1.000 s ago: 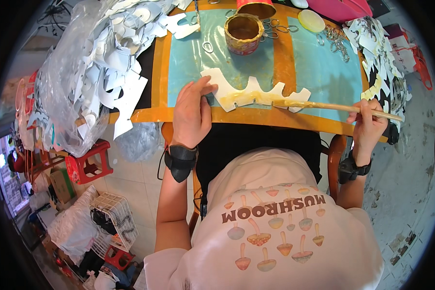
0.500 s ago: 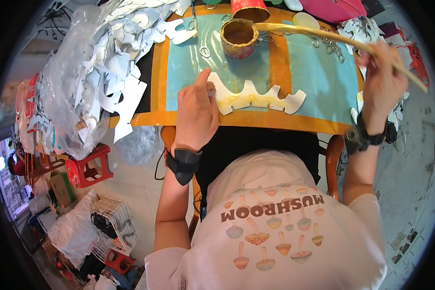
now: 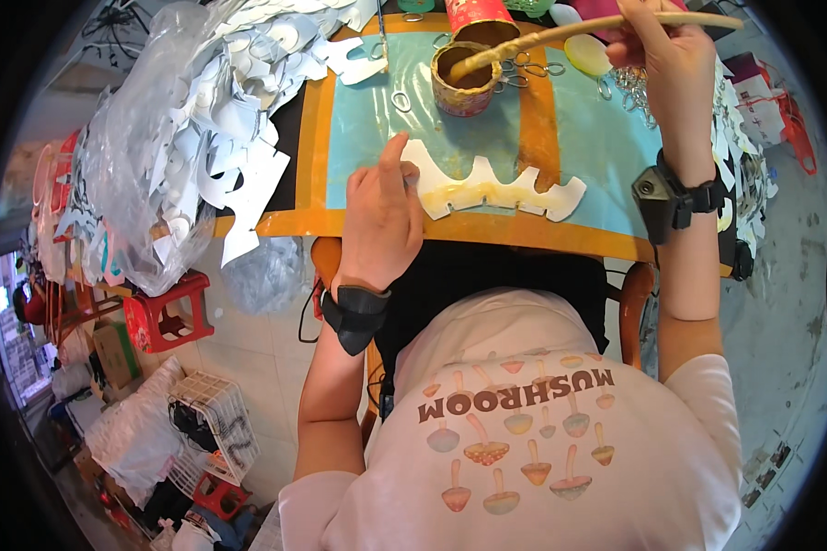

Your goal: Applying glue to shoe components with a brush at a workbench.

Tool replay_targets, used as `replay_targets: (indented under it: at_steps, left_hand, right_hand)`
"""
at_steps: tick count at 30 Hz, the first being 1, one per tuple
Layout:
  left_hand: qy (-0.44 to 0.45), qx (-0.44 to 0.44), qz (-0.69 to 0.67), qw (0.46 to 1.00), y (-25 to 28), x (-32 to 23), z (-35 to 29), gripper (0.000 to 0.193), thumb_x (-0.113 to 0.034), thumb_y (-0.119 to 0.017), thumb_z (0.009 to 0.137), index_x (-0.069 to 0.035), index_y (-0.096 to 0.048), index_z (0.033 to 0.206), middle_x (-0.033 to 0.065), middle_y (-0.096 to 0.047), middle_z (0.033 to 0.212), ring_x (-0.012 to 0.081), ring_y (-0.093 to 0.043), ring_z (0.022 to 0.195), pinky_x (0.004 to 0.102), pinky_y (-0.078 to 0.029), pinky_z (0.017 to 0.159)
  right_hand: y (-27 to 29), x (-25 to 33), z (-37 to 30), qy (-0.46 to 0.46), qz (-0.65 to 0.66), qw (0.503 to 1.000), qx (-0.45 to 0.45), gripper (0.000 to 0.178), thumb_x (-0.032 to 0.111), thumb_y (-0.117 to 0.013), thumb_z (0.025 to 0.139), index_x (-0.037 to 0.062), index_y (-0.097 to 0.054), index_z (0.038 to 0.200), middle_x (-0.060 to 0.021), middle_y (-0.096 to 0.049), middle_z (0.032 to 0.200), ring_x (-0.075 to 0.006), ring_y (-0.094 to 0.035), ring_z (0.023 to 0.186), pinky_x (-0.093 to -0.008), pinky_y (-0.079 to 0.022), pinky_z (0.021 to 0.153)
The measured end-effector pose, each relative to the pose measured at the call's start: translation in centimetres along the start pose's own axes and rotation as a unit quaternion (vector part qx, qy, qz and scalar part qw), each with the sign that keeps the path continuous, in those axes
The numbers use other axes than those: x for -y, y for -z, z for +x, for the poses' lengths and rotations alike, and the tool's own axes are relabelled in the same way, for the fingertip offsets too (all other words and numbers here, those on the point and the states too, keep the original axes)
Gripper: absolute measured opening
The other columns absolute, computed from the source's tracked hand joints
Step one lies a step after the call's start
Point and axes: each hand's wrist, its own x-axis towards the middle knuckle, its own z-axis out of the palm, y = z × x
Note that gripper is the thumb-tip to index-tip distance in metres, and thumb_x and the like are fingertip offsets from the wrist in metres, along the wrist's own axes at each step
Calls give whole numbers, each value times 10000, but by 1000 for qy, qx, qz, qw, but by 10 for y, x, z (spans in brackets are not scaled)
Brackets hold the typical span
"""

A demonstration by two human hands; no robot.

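My right hand [image 3: 671, 46], raised at the far right of the table, is closed round a long pale wooden stick [image 3: 570, 29]. The stick's thicker, yellowish lower end dips into a small red can [image 3: 466, 99] with a gummy brown rim; its tip inside is partly hidden. At the near table edge lies a white scalloped cut-out piece [image 3: 487, 191], with yellowish wet-looking smears along its lower part. My left hand [image 3: 377, 216] grips its left end, index finger pointing forward, the other fingers curled.
A heap of white cut-outs [image 3: 220, 110] and clear plastic bag [image 3: 124, 156] fills the left side. A larger red can [image 3: 482, 20], metal rings [image 3: 533, 69] and a yellow oval disc [image 3: 586, 55] lie beyond. A thin brush [image 3: 382, 28] is at the back; a red stool [image 3: 170, 312] stands below left.
My right hand has swung forward and left, bringing the stick's end down into the small can. My left hand stays on the white piece; the whole view has shifted slightly.
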Motion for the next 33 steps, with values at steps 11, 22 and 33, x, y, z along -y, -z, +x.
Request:
replay_targets:
  at_steps: [11, 22, 33]
  left_hand:
    - [-16, -11, 10, 1000, 1, -2, 1, 554, 73, -511, 811, -15, -346, 1333, 89, -609, 921, 282, -576, 866, 393, -381, 878]
    - [61, -23, -67, 996, 0, -6, -3, 598, 65, -510, 805, -15, -298, 1358, 174, -546, 1188, 308, -545, 963, 415, -375, 910]
    - [-12, 23, -35, 999, -12, -35, 2, 485, 32, -502, 845, -30, -400, 1316, 105, -602, 1149, 297, -505, 1042, 385, -340, 954]
  right_hand:
    - [69, -48, -5, -194, 146, 970, -23, 171, 145, -625, 880, -23, -630, 853, -69, -609, 674, -104, -561, 515, -185, -491, 538]
    - [102, -35, -43, -156, 660, 731, 73, 162, 79, -534, 936, -69, -531, 1000, -105, -595, 896, -113, -589, 725, -211, -522, 627]
    - [135, -46, -160, -135, 149, 980, 2, 96, 59, -592, 881, 29, -500, 887, -135, -595, 910, -124, -614, 708, -235, -547, 679]
